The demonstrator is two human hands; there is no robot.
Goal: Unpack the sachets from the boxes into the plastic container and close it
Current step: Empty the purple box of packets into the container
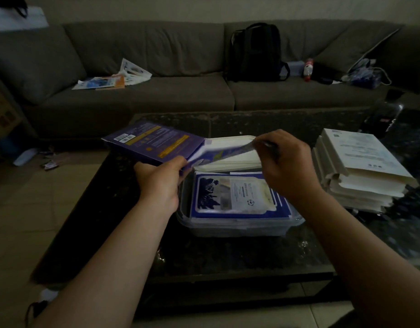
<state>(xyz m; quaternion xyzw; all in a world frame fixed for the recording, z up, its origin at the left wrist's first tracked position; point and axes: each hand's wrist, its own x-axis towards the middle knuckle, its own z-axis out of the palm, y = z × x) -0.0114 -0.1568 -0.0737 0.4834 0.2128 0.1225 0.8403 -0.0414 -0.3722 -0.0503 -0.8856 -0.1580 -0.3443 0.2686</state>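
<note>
Gripping a purple box (154, 144) by its near corner, the left hand (158, 179) has its fingers curled around the cardboard and holds it tilted above the far left side of the dark table (228, 256). The box's open end faces right. The right hand (283, 157) pinches the end of a blue-and-white sachet (228, 151) between thumb and curled fingers. The sachet stretches from the mouth of the box to that hand and is too blurred to show any print.

Below both hands a clear plastic container (237, 229) stands on the table with no lid on it. A stack of sachets (232, 195) lies flat inside, the top one blue-edged with a pale label. Just behind the container lies what looks like its white lid (230, 142), partly hidden by the pulled sachet.

To the right on the table sits a pile of cream papers (360, 171), apart from the container. Beyond the table runs a grey sofa (180, 91). A black backpack (256, 53) stands on it, loose leaflets (114, 79) lie on its left seat, and a bottle (308, 69) is just right of the backpack.
</note>
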